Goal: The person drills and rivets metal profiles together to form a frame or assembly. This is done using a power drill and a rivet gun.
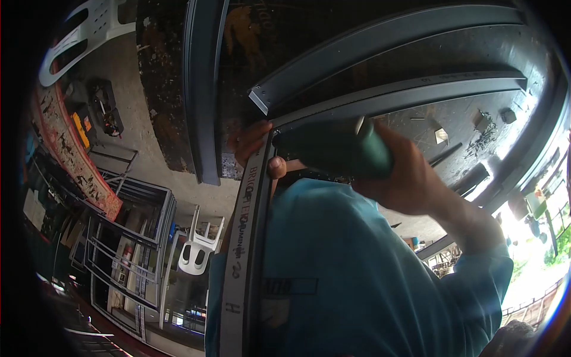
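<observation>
My right hand [404,172] is wrapped around a green power drill [339,146]. The drill's front end points left at the far end of a long aluminium profile [242,238], which has a strip with red and black lettering. My left hand [254,144] grips the profile near that end, fingers on its left side and thumb on its right. The profile runs down past my blue-sleeved torso. Just beyond the drill, a second dark grey profile [386,95] lies on the dark worktable, meeting the first near its end. The drill's tip is hard to make out.
Another grey profile [380,41] with a cut, holed end lies farther across the table, and an upright-running profile [202,89] lies left. White plastic chairs [199,244] and a rack of metal frames [128,244] stand at left. Metal shavings [482,134] litter the right side.
</observation>
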A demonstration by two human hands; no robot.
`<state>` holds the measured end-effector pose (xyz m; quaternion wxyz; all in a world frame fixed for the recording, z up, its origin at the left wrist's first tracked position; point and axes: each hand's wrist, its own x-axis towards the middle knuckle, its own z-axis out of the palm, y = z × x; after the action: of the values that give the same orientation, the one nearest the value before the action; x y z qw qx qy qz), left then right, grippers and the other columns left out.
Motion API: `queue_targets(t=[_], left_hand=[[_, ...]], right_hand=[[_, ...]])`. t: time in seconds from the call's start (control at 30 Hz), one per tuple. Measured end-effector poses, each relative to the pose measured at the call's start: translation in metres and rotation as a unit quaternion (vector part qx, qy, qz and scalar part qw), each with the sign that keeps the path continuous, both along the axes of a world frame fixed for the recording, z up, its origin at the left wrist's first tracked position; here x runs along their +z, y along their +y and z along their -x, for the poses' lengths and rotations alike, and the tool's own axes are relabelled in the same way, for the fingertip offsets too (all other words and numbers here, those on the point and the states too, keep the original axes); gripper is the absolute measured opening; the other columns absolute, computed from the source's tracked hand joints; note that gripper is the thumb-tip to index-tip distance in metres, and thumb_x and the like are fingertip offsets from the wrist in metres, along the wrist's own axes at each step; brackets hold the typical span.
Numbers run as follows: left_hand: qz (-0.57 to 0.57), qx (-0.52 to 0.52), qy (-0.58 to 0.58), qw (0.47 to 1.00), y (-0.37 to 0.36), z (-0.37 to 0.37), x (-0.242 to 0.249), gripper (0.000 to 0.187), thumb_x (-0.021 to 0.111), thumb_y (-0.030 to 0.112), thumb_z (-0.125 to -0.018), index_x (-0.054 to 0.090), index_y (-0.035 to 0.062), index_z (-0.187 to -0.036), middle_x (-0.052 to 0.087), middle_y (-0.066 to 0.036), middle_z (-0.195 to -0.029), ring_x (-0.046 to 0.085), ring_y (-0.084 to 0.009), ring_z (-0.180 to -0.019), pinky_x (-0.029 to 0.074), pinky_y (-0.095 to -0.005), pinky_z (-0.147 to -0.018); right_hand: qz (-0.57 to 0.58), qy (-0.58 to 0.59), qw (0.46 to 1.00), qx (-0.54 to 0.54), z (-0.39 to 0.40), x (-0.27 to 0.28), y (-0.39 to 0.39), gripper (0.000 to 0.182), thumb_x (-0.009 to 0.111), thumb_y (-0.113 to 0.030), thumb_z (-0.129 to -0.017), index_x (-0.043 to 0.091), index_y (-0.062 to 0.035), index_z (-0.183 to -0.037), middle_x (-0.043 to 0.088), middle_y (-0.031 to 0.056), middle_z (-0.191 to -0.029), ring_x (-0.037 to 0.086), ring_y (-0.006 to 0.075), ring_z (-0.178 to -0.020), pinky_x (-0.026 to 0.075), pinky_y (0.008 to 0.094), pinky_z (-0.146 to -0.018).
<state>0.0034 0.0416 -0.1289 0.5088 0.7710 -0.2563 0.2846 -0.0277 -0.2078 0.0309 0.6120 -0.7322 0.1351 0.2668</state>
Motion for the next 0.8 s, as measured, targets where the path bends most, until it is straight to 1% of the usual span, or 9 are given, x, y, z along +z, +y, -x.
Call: queue_targets(t=[0.1, 0.13, 0.2, 0.4, 0.47, 0.53, 0.67, 0.73, 0.8], left_hand=[[-0.063, -0.034, 0.067, 0.995, 0.009, 0.002, 0.008, 0.03, 0.044, 0.036, -0.092, 0.045, 0.0073, -0.101, 0.067, -0.009, -0.088, 0.065, -0.0189, -0.083, 0.035, -0.0416, -0.097], [-0.061, -0.035, 0.064, 0.995, 0.01, 0.003, 0.011, 0.03, 0.044, 0.036, -0.092, 0.045, 0.0073, -0.101, 0.067, -0.009, -0.088, 0.065, -0.0189, -0.083, 0.035, -0.0416, -0.097], [-0.088, -0.034, 0.088, 0.992, 0.008, 0.003, 0.015, 0.029, 0.044, 0.035, -0.091, 0.044, 0.0083, -0.1, 0.067, -0.009, -0.087, 0.064, -0.0184, -0.083, 0.036, -0.0405, -0.097], [-0.169, -0.018, 0.066, 0.983, 0.009, 0.007, 0.026, 0.03, 0.043, 0.033, -0.09, 0.042, 0.0057, -0.101, 0.067, -0.011, -0.088, 0.062, -0.0223, -0.082, 0.042, -0.0419, -0.094], [-0.117, -0.037, 0.054, 0.991, 0.006, 0.006, 0.019, 0.032, 0.041, 0.032, -0.091, 0.039, 0.0009, -0.099, 0.064, -0.018, -0.081, 0.06, -0.0274, -0.072, 0.05, -0.0388, -0.069], [-0.051, -0.047, 0.06, 0.996, 0.002, 0.009, 0.012, 0.034, 0.041, 0.032, -0.092, 0.046, -0.0023, -0.096, 0.064, -0.02, -0.084, 0.061, -0.0287, -0.074, 0.051, -0.0399, -0.071], [-0.039, -0.056, 0.094, 0.993, 0.007, 0.017, 0.019, 0.036, 0.045, 0.032, -0.091, 0.05, -0.0024, -0.103, 0.065, -0.016, -0.089, 0.064, -0.0283, -0.079, 0.049, -0.0404, -0.083], [-0.132, -0.049, 0.108, 0.984, 0.014, 0.017, 0.022, 0.04, 0.046, 0.033, -0.093, 0.055, -0.0045, -0.104, 0.065, -0.016, -0.092, 0.064, -0.029, -0.08, 0.051, -0.0377, -0.077], [-0.106, -0.061, 0.132, 0.984, 0.021, 0.018, 0.016, 0.043, 0.049, 0.035, -0.094, 0.057, -0.0059, -0.106, 0.063, -0.017, -0.099, 0.063, -0.0286, -0.087, 0.049, -0.0374, -0.081]], right_hand=[[-0.05, 0.173, 0.984, 0.013, -0.013, 0.002, -0.019, 0.056, 0.074, -0.005, -0.072, 0.051, 0.0017, -0.123, 0.068, 0.0171, -0.093, 0.069, 0.0232, -0.08, 0.057, 0.0348, -0.076], [-0.048, 0.17, 0.984, 0.011, -0.007, 0.001, -0.019, 0.056, 0.074, -0.005, -0.072, 0.051, 0.0017, -0.123, 0.068, 0.0171, -0.093, 0.069, 0.0232, -0.08, 0.057, 0.0348, -0.076], [-0.127, 0.246, 0.958, -0.075, 0.013, -0.01, -0.015, 0.051, 0.075, -0.004, -0.072, 0.053, 0.0024, -0.118, 0.068, 0.014, -0.092, 0.068, 0.0209, -0.08, 0.055, 0.0339, -0.078], [-0.195, 0.195, 0.941, -0.197, 0.067, -0.004, -0.016, 0.045, 0.078, -0.002, -0.071, 0.057, 0.0011, -0.11, 0.067, 0.009, -0.089, 0.065, 0.0142, -0.081, 0.053, 0.0299, -0.075], [-0.227, 0.135, 0.937, -0.229, 0.095, 0.013, -0.032, 0.044, 0.076, 0.001, -0.07, 0.057, 0.0018, -0.109, 0.067, 0.0092, -0.089, 0.064, 0.0133, -0.077, 0.052, 0.0262, -0.071], [-0.231, 0.133, 0.921, -0.284, 0.142, 0.03, -0.061, 0.043, 0.074, 0.002, -0.07, 0.057, 0.002, -0.11, 0.067, 0.0088, -0.085, 0.063, 0.0132, -0.073, 0.052, 0.0254, -0.067], [-0.272, 0.045, 0.849, -0.45, 0.257, 0.04, -0.109, 0.047, 0.072, -0.024, -0.075, 0.058, 0.0019, -0.112, 0.065, 0.0113, -0.089, 0.063, 0.0162, -0.07, 0.054, 0.0306, -0.064], [-0.237, 0.042, 0.777, -0.582, 0.329, 0.007, -0.12, 0.051, 0.07, -0.032, -0.077, 0.058, 0.0024, -0.112, 0.065, 0.0114, -0.091, 0.063, 0.0173, -0.07, 0.054, 0.0311, -0.063], [-0.285, -0.043, 0.7, -0.653, 0.373, -0.033, -0.126, 0.045, 0.069, -0.03, -0.08, 0.057, 0.0004, -0.112, 0.064, 0.0103, -0.092, 0.063, 0.0178, -0.072, 0.054, 0.0319, -0.063]])
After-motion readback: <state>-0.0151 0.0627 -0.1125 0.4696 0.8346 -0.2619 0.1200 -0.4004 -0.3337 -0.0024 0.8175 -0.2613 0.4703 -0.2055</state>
